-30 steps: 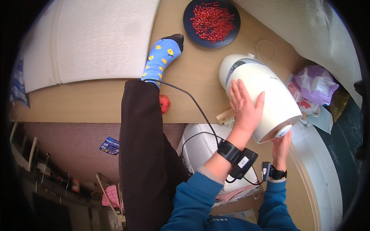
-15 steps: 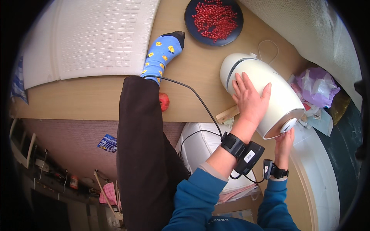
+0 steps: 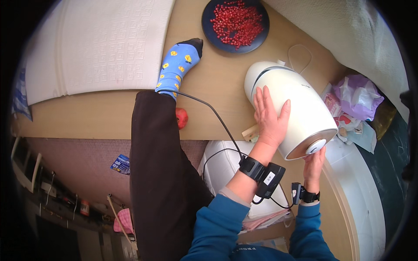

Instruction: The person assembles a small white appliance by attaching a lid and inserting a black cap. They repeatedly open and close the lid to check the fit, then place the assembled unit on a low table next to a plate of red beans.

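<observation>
A white electric kettle (image 3: 296, 104) lies tilted on its side over the wooden floor, its base turned toward me. My left hand (image 3: 270, 117) is spread flat against the kettle's side. Below it, my right hand (image 3: 314, 163) holds the kettle at the round base, fingers against the rim. A black cord (image 3: 209, 108) runs from the kettle area across my leg. Both wrists carry black bands with small devices.
A dark plate of red pomegranate seeds (image 3: 235, 24) sits at the top. My leg in dark trousers (image 3: 161, 174) ends in a blue patterned sock (image 3: 176, 67). A red fruit (image 3: 181, 117) lies beside it. A purple bag and wrappers (image 3: 352, 104) are on the right; a white mat (image 3: 100, 43) on the left.
The kettle and both hands have held nearly the same pose; my left hand's fingers have shifted slightly on the kettle's side and the view has drifted a little.
</observation>
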`<act>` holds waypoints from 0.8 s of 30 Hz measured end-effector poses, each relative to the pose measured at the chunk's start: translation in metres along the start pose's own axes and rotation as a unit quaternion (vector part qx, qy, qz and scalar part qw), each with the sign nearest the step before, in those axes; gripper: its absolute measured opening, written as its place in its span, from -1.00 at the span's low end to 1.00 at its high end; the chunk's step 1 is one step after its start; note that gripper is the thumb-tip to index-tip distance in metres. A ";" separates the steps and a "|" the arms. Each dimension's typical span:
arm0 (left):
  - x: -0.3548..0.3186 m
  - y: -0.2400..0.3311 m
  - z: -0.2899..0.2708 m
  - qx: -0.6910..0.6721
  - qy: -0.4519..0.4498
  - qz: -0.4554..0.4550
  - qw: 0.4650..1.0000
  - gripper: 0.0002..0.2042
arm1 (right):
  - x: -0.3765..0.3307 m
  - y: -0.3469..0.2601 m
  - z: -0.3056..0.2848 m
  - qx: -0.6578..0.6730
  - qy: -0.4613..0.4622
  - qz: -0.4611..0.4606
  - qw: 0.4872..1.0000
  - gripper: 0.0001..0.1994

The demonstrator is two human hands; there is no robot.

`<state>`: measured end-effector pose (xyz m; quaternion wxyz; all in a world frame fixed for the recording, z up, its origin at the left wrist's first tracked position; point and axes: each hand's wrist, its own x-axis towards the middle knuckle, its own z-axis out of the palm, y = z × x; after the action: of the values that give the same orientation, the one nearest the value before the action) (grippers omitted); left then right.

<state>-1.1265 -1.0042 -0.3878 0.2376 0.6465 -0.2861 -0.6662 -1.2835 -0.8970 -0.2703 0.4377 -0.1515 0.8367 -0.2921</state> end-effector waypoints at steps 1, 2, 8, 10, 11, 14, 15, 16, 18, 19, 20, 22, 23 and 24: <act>-0.001 -0.002 0.000 0.002 -0.001 0.001 1.000 -0.29 | 0.000 0.000 -0.001 -0.006 -0.002 -0.004 1.000 -0.65; -0.001 -0.002 0.001 -0.003 0.002 0.004 1.000 -0.28 | 0.001 0.000 -0.002 -0.012 -0.005 -0.008 1.000 -0.66; -0.005 -0.004 0.000 -0.017 0.006 0.014 1.000 -0.26 | 0.004 -0.003 -0.002 -0.026 0.039 0.024 0.999 -0.68; -0.011 -0.002 0.002 -0.024 0.004 -0.001 1.000 -0.26 | 0.006 -0.004 -0.002 -0.038 0.036 0.020 0.998 -0.69; -0.013 -0.002 0.003 -0.015 0.008 0.002 1.000 -0.26 | 0.007 -0.004 -0.003 -0.031 0.043 0.024 0.998 -0.69; -0.015 0.001 0.005 -0.001 0.026 0.017 1.000 -0.30 | 0.009 -0.003 -0.008 -0.037 0.038 0.027 0.998 -0.66; -0.013 0.001 0.005 -0.005 0.033 0.024 0.999 -0.31 | 0.010 -0.003 -0.011 -0.024 0.019 0.028 0.999 -0.62; -0.010 0.001 0.004 -0.014 0.038 0.025 0.999 -0.33 | 0.010 -0.001 -0.013 -0.032 0.019 0.033 0.999 -0.61; 0.003 0.001 -0.001 -0.007 0.064 -0.013 0.998 -0.40 | 0.011 0.005 -0.018 -0.020 0.010 0.037 0.999 -0.59; 0.011 0.000 -0.003 0.001 0.065 -0.059 0.996 -0.40 | 0.011 0.008 -0.022 -0.047 0.006 0.052 0.998 -0.45; 0.019 0.000 -0.003 0.009 0.065 -0.107 0.992 -0.41 | 0.014 0.012 -0.026 -0.076 0.003 0.037 0.996 -0.36; 0.031 0.001 -0.003 0.040 0.062 -0.100 0.992 -0.44 | 0.019 0.021 -0.032 -0.074 0.008 0.020 0.997 -0.32; 0.037 0.001 -0.002 0.045 0.045 -0.098 0.993 -0.45 | 0.023 0.026 -0.035 -0.073 0.010 0.011 0.997 -0.30; 0.041 0.003 0.000 0.049 0.027 -0.101 0.993 -0.46 | 0.026 0.030 -0.038 -0.072 0.012 0.003 0.997 -0.28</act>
<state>-1.1286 -1.0338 -0.4154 0.1450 0.7008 -0.2451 -0.6541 -1.3295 -0.8727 -0.2885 0.4161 -0.1765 0.8614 -0.2318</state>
